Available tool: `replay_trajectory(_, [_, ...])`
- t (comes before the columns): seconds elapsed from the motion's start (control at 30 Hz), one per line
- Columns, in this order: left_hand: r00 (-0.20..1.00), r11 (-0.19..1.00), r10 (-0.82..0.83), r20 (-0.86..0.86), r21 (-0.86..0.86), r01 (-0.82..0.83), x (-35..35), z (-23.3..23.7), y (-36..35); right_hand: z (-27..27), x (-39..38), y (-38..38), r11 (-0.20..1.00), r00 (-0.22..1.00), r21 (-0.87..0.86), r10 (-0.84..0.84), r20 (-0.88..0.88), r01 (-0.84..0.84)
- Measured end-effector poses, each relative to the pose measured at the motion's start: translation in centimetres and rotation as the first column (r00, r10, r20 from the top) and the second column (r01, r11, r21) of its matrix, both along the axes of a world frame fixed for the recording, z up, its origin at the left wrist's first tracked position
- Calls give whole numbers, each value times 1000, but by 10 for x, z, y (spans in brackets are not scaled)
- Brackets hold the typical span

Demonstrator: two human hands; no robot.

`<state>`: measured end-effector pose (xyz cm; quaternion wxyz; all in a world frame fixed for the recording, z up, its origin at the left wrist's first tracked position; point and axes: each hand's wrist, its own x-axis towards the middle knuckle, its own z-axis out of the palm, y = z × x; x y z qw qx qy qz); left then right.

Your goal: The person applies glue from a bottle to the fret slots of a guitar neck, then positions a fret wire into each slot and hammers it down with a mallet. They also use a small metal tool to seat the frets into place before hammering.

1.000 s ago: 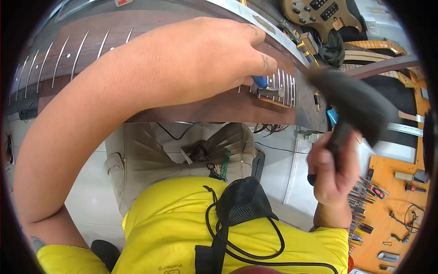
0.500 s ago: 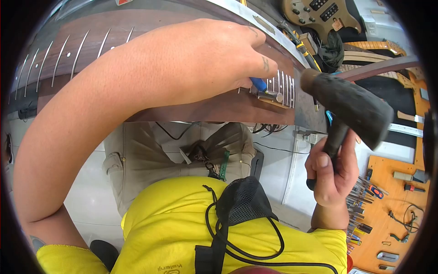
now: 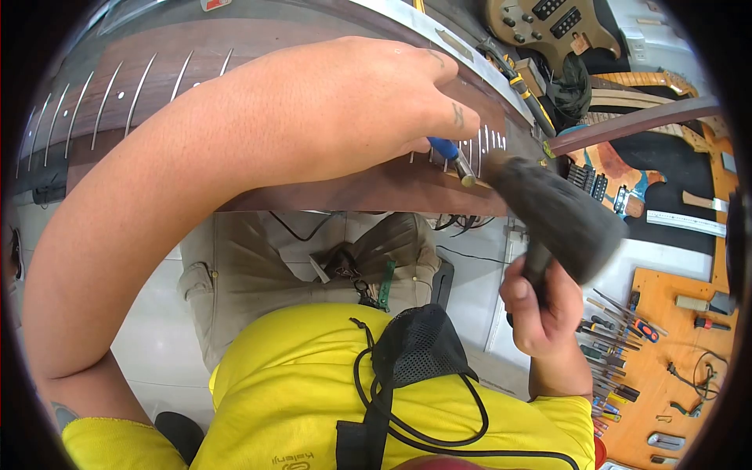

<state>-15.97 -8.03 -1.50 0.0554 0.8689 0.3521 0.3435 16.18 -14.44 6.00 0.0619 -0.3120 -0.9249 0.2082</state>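
My left hand (image 3: 384, 106) is closed around a blue-handled tool (image 3: 445, 148) and lies over a fretted guitar neck (image 3: 110, 94). The tool's round metal end sticks out past the fingers; its other end is hidden under the hand. In my right hand (image 3: 546, 309) is a dark mallet (image 3: 560, 215), gripped by the handle with its thumb along it. The mallet's head is smeared by motion, one face close to the tool's metal end. Metal frets and white dots show on both sides of my left hand.
A brown curved wooden strip (image 3: 642, 125) juts in from the right. Behind it lie a blue and orange guitar body (image 3: 615, 160) and a gold bass body (image 3: 548, 31). Files and screwdrivers (image 3: 607, 352) line an orange tool board (image 3: 689, 399) at lower right.
The mallet and my right hand have moved left, bringing the head close to the tool. The tool's metal end has shifted slightly left and down. My left hand stays nearly in place.
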Motion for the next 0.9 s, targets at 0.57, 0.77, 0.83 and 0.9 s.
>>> replay_trajectory(0.57, [999,997,-12,-37,-81,9,0,-3,-1,-5,-8,-17,956,901,-156,-286,-325,248])
replay_trajectory(0.77, [1000,990,-1,-22,-140,-2,1,0,-3,15,-12,-11,940,945,-152,-319,-74,305])
replay_trajectory(0.83, [999,987,-10,-45,-159,3,-1,6,-1,11,-10,-17,933,914,-171,-348,-208,317])
replay_trajectory(0.9, [998,981,-23,-59,-191,11,-1,3,-2,8,-21,-26,872,755,-285,-488,-437,399])
